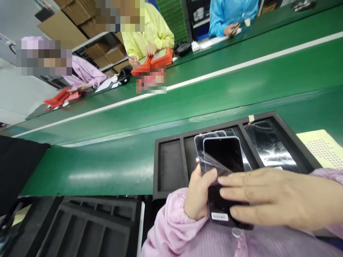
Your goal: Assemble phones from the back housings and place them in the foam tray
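My left hand (198, 194) grips a smartphone (226, 151) by its left edge, thumb on the front. The phone has a black screen and a small white label (219, 216) near its bottom. A clear film lies partly over the screen, with a slanting crease across it. Behind the phone, a second thin, clear-edged piece (199, 144) with red tabs sticks out to the upper left; I cannot tell whether it is film or another phone. My right hand (273, 196) lies across the lower screen, fingers stretched out and flat, touching it.
A black compartment tray (171, 141) sits beyond my hands, with a dark glossy screen (270, 142) in its right part. A yellow dotted sheet (324, 148) lies at right. More black trays (88, 228) are at lower left. Across the green bench (107, 167), several people handle things, some with red pouches (160, 59).
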Demonstrator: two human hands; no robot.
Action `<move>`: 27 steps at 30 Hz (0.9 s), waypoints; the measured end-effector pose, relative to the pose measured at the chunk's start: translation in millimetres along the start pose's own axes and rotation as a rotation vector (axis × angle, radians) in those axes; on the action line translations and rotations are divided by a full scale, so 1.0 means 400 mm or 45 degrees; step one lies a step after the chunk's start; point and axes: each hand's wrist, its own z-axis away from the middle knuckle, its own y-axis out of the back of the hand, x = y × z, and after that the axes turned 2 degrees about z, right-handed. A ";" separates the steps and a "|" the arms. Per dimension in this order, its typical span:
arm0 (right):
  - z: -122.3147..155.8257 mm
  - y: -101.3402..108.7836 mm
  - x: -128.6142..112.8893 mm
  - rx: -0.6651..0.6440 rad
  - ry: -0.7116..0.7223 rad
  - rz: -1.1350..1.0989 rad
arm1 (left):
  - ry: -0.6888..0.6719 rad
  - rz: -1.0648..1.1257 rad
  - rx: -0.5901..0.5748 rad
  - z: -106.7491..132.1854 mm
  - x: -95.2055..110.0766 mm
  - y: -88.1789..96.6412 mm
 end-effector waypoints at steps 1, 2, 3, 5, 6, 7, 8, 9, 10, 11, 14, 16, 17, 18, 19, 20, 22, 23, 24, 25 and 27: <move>0.003 -0.009 0.010 0.000 -0.030 0.002 | 0.020 0.020 0.011 -0.005 0.001 0.000; 0.007 -0.021 0.021 0.015 -0.058 0.016 | 0.037 0.048 0.018 -0.009 0.001 0.001; 0.011 -0.032 0.032 0.042 -0.080 0.037 | 0.050 0.076 0.023 -0.013 0.001 0.002; 0.014 -0.053 0.055 0.107 -0.126 0.106 | 0.060 0.128 0.011 -0.017 0.000 0.006; 0.012 -0.062 0.066 0.147 -0.146 0.146 | 0.055 0.148 0.003 -0.018 0.000 0.008; 0.008 -0.070 0.077 0.189 -0.175 0.182 | 0.050 0.164 -0.001 -0.018 0.000 0.009; 0.003 -0.077 0.087 0.230 -0.221 0.213 | 0.045 0.176 -0.004 -0.018 0.000 0.010; -0.004 -0.084 0.095 0.267 -0.280 0.237 | 0.041 0.182 -0.013 -0.018 0.000 0.011; -0.010 -0.090 0.101 0.302 -0.353 0.254 | 0.036 0.179 -0.022 -0.018 0.000 0.012; -0.017 -0.097 0.104 0.337 -0.432 0.260 | 0.029 0.174 -0.028 -0.019 -0.001 0.013; -0.035 -0.113 0.101 0.448 -0.704 0.173 | 0.018 0.188 -0.013 -0.021 -0.004 0.022; -0.048 -0.119 0.092 0.542 -1.019 -0.031 | 0.002 0.219 0.045 -0.020 -0.006 0.031; -0.055 -0.121 0.086 0.546 -1.205 -0.191 | -0.022 0.229 0.074 -0.018 -0.006 0.037; -0.062 -0.123 0.082 0.481 -1.375 -0.384 | -0.056 0.235 0.093 -0.016 -0.005 0.044; -0.069 -0.125 0.079 0.352 -1.499 -0.584 | -0.095 0.242 0.104 -0.013 -0.002 0.051; -0.074 -0.126 0.078 0.191 -1.566 -0.769 | -0.129 0.248 0.114 -0.009 0.003 0.060; -0.079 -0.131 0.084 -0.057 -1.588 -1.026 | -0.182 0.254 0.176 -0.001 0.021 0.085; -0.079 -0.133 0.091 -0.088 -1.606 -1.086 | -0.206 0.253 0.251 0.003 0.033 0.101; -0.076 -0.137 0.099 -0.047 -1.644 -1.106 | -0.236 0.249 0.349 0.007 0.047 0.119; -0.074 -0.142 0.108 0.022 -1.689 -1.106 | -0.275 0.245 0.452 0.012 0.062 0.137; -0.074 -0.159 0.125 0.139 -1.780 -1.088 | -0.351 0.241 0.591 0.023 0.087 0.170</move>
